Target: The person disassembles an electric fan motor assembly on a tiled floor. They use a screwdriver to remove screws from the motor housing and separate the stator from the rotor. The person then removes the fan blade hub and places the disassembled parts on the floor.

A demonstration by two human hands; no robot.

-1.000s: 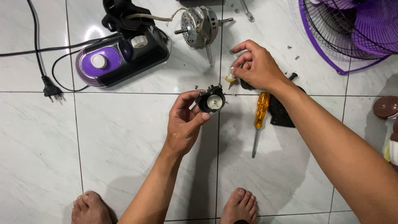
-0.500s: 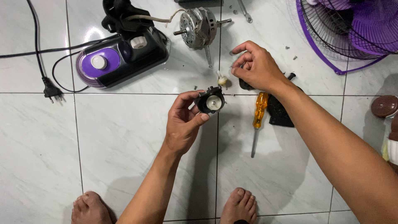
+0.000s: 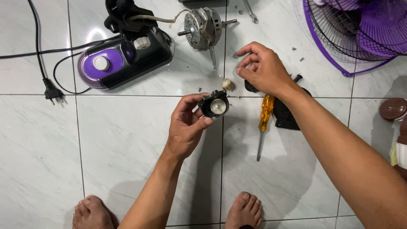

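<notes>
My right hand (image 3: 263, 70) has let go of the little yellow gear (image 3: 227, 83); it now lies on the floor, fingers loose above. My left hand (image 3: 188, 125) grips the black gearbox (image 3: 215, 104), white wheel inside.

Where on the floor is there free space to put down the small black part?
Bare tile lies left of the left hand, below the plug. It is crowded near the right hand: screwdriver, motor, loose screws.
</notes>
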